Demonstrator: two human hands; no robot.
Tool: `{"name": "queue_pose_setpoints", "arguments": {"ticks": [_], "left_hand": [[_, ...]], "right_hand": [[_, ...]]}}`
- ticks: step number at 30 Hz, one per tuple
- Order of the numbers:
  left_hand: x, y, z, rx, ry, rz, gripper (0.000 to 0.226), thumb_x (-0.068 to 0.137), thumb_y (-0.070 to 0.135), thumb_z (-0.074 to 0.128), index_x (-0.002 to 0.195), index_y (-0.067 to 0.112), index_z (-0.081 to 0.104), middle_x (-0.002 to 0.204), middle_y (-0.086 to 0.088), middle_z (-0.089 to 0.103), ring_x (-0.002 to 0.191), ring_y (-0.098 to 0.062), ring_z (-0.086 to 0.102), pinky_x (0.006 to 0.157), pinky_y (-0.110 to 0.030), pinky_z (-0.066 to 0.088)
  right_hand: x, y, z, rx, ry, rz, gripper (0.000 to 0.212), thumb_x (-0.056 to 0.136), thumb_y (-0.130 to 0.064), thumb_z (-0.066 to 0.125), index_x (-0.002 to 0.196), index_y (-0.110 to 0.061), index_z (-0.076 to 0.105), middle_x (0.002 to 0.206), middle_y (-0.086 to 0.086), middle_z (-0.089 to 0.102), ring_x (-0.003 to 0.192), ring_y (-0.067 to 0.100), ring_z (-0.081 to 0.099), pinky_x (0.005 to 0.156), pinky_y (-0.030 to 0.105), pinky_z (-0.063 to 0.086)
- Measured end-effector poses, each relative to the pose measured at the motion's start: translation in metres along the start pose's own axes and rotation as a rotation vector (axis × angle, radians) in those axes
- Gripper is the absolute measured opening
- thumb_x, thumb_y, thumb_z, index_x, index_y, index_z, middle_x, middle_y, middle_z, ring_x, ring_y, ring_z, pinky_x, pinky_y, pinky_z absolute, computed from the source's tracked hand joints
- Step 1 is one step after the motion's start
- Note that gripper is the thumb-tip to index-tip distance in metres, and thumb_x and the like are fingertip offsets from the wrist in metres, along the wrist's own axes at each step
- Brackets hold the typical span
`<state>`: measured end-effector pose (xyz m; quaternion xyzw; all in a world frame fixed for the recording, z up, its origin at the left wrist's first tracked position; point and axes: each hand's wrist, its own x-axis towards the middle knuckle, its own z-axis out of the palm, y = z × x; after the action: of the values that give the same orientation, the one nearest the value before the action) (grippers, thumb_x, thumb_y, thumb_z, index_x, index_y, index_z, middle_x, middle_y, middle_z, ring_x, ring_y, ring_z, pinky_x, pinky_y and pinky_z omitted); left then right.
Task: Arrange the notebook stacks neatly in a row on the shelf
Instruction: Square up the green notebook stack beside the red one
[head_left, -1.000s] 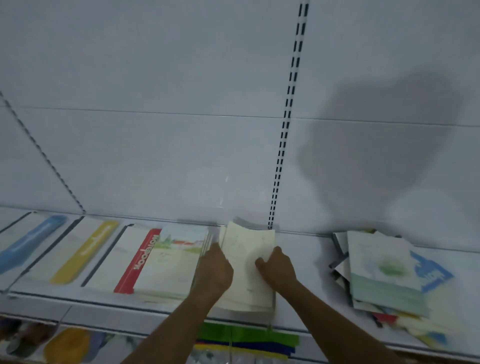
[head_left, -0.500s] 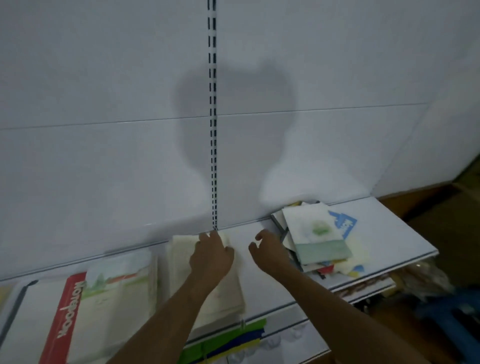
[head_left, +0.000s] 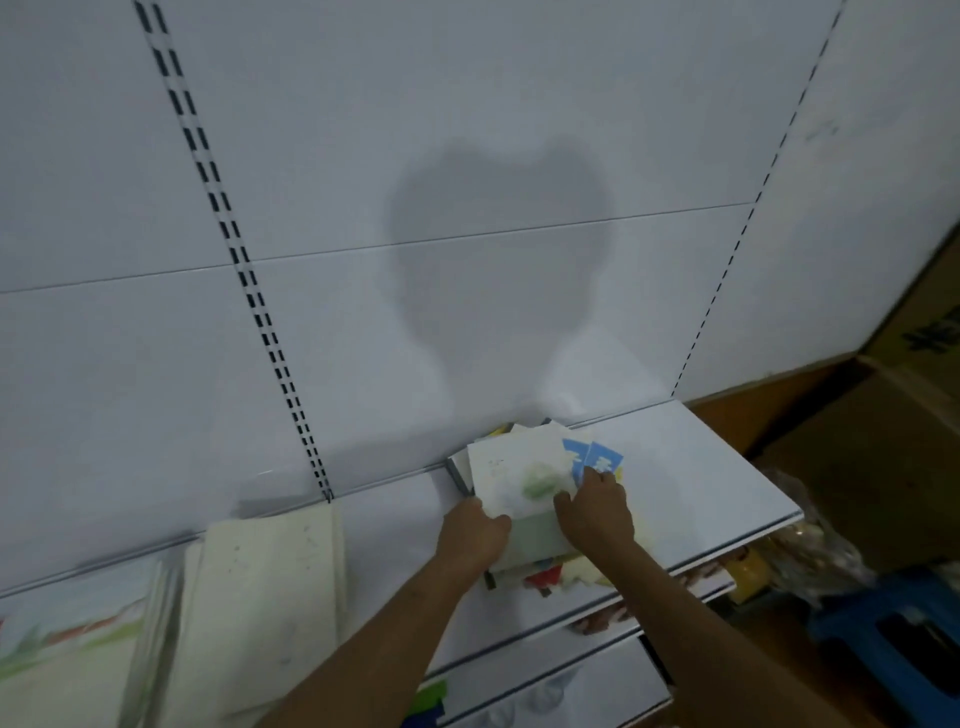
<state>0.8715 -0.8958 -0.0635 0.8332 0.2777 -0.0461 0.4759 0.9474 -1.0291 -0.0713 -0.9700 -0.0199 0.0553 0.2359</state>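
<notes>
On the white metal shelf (head_left: 691, 483), toward its right end, a messy pile of thin paper notebooks (head_left: 524, 486) is lying askew, with covers fanning out at different angles. The top notebook is showing a pale cover with a green smudge and a grey-green band along its near edge; beneath it, corners in blue and white, yellow and red are sticking out. The left hand (head_left: 470, 535) is gripping the pile's near left corner, its thumb lying over the top cover and its fingers curling down round the edge. The right hand (head_left: 595, 512) is resting on the right part of the top cover, its fingers bending over the far right edge beside the blue-and-white corner, so it seems to be holding the pile too. Both forearms are reaching in from the lower middle of the view.

To the left, well apart from the pile, a tidy cream-coloured stack of notebooks (head_left: 270, 603) is lying flat on the same shelf, and just beside it at the left edge a stack with a pale landscape cover (head_left: 67, 654) is lying, blurred. A white back panel with a slotted black upright (head_left: 244, 270) is rising behind the shelf, carrying a soft shadow. At the far right, brown cardboard boxes (head_left: 893, 431) are standing, and a blue plastic stool (head_left: 893, 634) is sitting below them.
</notes>
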Motion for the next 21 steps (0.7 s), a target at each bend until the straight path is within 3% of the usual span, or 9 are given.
{"name": "queue_pose_setpoints", "arguments": {"ticks": [6, 12, 14, 16, 19, 21], "left_hand": [[0.006, 0.018, 0.025, 0.086, 0.115, -0.083, 0.018, 0.085, 0.021, 0.058, 0.097, 0.009, 0.062, 0.098, -0.01, 0.067, 0.09, -0.025, 0.065, 0.068, -0.026, 0.049], [0.0, 0.009, 0.015, -0.29, 0.124, -0.121, 0.029, 0.079, 0.02, 0.068, 0.104, 0.006, 0.064, 0.105, -0.01, 0.067, 0.092, -0.021, 0.065, 0.078, -0.033, 0.057], [-0.009, 0.008, -0.003, -0.435, 0.213, -0.106, 0.019, 0.083, 0.012, 0.067, 0.1, 0.011, 0.058, 0.103, -0.006, 0.064, 0.094, -0.02, 0.062, 0.078, -0.034, 0.056], [-0.02, 0.002, -0.029, -0.532, 0.353, -0.108, 0.026, 0.085, 0.007, 0.065, 0.105, 0.014, 0.049, 0.105, -0.005, 0.06, 0.096, -0.02, 0.06, 0.078, -0.032, 0.053], [-0.055, -0.021, -0.079, -0.611, 0.555, -0.127, 0.027, 0.085, 0.005, 0.061, 0.106, 0.014, 0.047, 0.102, -0.005, 0.059, 0.093, -0.022, 0.06, 0.075, -0.03, 0.05], [-0.087, -0.049, -0.113, -0.654, 0.685, -0.158, 0.024, 0.086, 0.008, 0.06, 0.105, 0.012, 0.046, 0.101, -0.007, 0.059, 0.093, -0.025, 0.061, 0.075, -0.035, 0.051]], "right_hand": [[0.014, 0.005, 0.006, 0.018, -0.047, -0.018, 0.046, 0.089, -0.032, 0.052, 0.126, -0.005, 0.045, 0.126, 0.014, 0.046, 0.118, 0.031, 0.046, 0.091, 0.038, 0.044], [0.026, -0.006, -0.012, 0.184, -0.04, -0.08, 0.039, 0.09, -0.034, 0.052, 0.112, -0.003, 0.048, 0.111, 0.016, 0.055, 0.1, 0.033, 0.056, 0.073, 0.033, 0.039], [0.026, -0.026, -0.013, 0.269, -0.057, -0.168, 0.04, 0.09, -0.035, 0.052, 0.113, -0.003, 0.047, 0.111, 0.015, 0.054, 0.095, 0.033, 0.057, 0.071, 0.033, 0.04], [0.017, -0.056, -0.007, 0.324, -0.082, -0.258, 0.039, 0.09, -0.035, 0.052, 0.113, -0.003, 0.048, 0.112, 0.016, 0.055, 0.094, 0.034, 0.059, 0.073, 0.035, 0.045], [-0.02, -0.112, 0.013, 0.367, -0.171, -0.38, 0.037, 0.089, -0.035, 0.053, 0.109, -0.003, 0.049, 0.108, 0.017, 0.058, 0.091, 0.035, 0.061, 0.077, 0.04, 0.051], [-0.06, -0.151, 0.03, 0.371, -0.249, -0.476, 0.036, 0.089, -0.032, 0.055, 0.108, -0.001, 0.05, 0.107, 0.017, 0.058, 0.092, 0.035, 0.06, 0.074, 0.036, 0.049]]}}
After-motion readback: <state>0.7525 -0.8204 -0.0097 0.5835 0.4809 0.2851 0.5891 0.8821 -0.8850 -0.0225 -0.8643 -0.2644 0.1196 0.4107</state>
